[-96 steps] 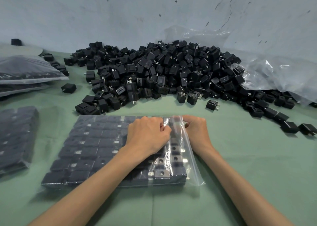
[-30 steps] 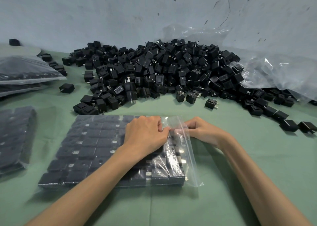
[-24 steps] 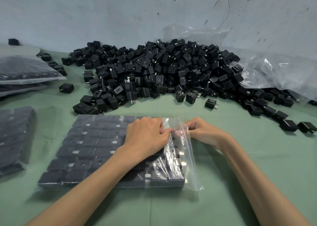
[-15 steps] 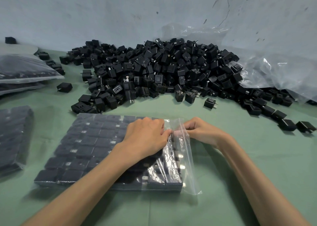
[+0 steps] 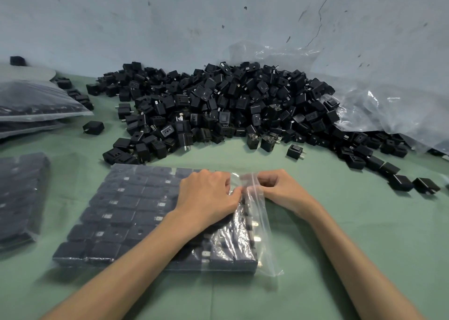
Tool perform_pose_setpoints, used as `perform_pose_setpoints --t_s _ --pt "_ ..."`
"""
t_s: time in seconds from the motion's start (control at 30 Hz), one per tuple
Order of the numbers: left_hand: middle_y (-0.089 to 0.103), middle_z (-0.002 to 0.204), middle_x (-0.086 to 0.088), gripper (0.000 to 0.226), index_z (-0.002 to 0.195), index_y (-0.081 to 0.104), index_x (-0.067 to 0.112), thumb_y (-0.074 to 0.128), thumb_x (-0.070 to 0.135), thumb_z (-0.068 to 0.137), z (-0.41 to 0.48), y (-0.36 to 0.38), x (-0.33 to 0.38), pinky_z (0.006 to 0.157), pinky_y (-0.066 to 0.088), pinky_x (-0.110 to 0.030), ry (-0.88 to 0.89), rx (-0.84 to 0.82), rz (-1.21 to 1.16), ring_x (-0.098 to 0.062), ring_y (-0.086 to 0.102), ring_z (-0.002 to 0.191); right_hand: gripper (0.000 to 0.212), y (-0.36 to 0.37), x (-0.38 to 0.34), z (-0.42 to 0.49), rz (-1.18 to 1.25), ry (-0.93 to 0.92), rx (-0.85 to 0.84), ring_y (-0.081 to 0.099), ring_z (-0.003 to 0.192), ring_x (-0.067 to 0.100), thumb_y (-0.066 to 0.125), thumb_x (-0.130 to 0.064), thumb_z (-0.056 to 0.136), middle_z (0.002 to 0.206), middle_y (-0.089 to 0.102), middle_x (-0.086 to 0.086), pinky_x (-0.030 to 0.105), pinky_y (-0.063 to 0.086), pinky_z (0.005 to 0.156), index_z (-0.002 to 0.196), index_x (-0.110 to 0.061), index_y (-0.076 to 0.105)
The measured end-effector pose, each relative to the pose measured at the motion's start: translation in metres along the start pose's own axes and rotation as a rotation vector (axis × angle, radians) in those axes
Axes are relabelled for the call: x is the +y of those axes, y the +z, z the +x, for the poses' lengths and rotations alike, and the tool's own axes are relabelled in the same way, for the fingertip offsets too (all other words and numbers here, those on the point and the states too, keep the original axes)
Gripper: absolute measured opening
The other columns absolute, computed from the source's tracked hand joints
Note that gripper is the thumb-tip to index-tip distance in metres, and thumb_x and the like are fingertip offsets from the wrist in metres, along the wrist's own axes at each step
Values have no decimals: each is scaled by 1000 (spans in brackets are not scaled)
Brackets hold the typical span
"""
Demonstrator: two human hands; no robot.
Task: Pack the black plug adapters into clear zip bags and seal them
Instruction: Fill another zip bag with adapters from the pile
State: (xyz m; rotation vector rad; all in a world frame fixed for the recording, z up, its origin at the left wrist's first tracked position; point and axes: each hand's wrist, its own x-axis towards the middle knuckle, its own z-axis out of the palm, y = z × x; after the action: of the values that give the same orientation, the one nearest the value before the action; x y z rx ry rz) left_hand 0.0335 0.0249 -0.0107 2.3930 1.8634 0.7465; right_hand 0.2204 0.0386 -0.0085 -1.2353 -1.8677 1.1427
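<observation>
The clear zip bag (image 5: 136,212) lies flat on the table (image 5: 364,222) at centre front, directly before the person. It holds black plug adapters (image 5: 126,198) packed in straight rows, one layer deep, with metal prongs showing along the right-hand row. The mouth of the bag (image 5: 260,212) is on the right side, where a loose strip of clear film extends past the last row. The left hand (image 5: 209,195) rests on top of the bag near its far right corner; its grip is closed, fingers curled and pinching the film at the mouth. The right hand (image 5: 284,191) lies just beside it on the table, its grip likewise closed on the same strip, fingers curled under. The two hands almost touch at the far end of the mouth. Whether the zip is sealed along its length cannot be told. Behind the bag, a large loose pile of adapters (image 5: 218,108) spreads across the table, with a few strays at its edges. A filled bag (image 5: 19,198) lies at the left edge, and two more filled bags (image 5: 36,101) are stacked further back on the left. Crumpled clear plastic sheeting (image 5: 376,110) lies at the right of the pile. The table is covered in green; a pale, marked wall (image 5: 170,28) with a thin crack (image 5: 320,16) stands behind.
</observation>
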Motion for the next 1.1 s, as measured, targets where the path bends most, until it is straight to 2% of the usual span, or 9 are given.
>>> perform_pose_setpoints --t_s 0.07,0.13,0.23,0.33,0.43,0.53,0.7,1.0,1.1 --pt "54 59 7 44 61 42 20 48 55 87 0 0 0 50 26 -22 -2 -3 -2 -10 47 57 23 -4 0 0 -63 29 21 70 83 3 75 -34 78 92 74 -16 21 53 76 101 -32 74" --pt "54 59 7 44 61 42 20 48 55 87 0 -1 0 51 27 -24 -7 -18 -11 -11 48 59 22 -11 2 1 -145 46 51 70 88 18 73 -23 83 93 74 -14 37 55 86 98 -38 72" --pt "56 62 6 42 63 46 20 48 54 87 0 -2 1 57 32 -27 -17 -36 -19 -15 53 65 26 -23 8 1 -175 55 116 68 83 21 65 -8 86 86 76 -6 30 54 78 90 -32 75" --pt "58 65 5 41 65 47 19 47 54 88 1 -4 2 60 36 -28 -19 -52 -17 -17 55 68 28 -38 19 10 -239 40 445 65 89 16 59 -1 86 92 74 -2 21 49 79 94 -23 74" --pt "58 65 5 42 64 46 20 47 54 88 0 -4 3 62 39 -28 -19 -52 -21 -16 54 67 36 -56 32 31 -442 107 740 44 123 26 57 -2 86 132 55 10 28 33 101 117 -17 67" --pt "56 63 6 43 62 42 20 46 54 88 0 -4 2 62 40 -29 -24 -56 -26 -15 53 64 52 -70 51 49 -632 301 630 21 138 34 58 -14 88 155 26 13 37 18 114 139 -22 50" --pt "54 59 7 44 61 41 20 46 54 87 0 -2 2 59 34 -28 -17 -31 -30 -13 51 61 45 -73 69 53 -661 273 643 47 121 36 62 -24 89 128 58 17 39 37 102 133 -16 56" --pt "56 60 6 43 61 43 20 47 55 86 -1 -3 3 58 33 -28 -30 -29 -30 -13 50 60 34 -59 48 36 -591 221 637 53 107 31 62 -27 91 113 58 17 30 36 88 121 -12 65" --pt "57 60 6 43 62 45 19 46 55 86 0 -3 2 55 30 -26 -25 -27 -25 -13 51 60 25 -52 42 31 -517 186 583 57 92 25 55 -29 95 98 65 12 29 37 78 109 -14 70"
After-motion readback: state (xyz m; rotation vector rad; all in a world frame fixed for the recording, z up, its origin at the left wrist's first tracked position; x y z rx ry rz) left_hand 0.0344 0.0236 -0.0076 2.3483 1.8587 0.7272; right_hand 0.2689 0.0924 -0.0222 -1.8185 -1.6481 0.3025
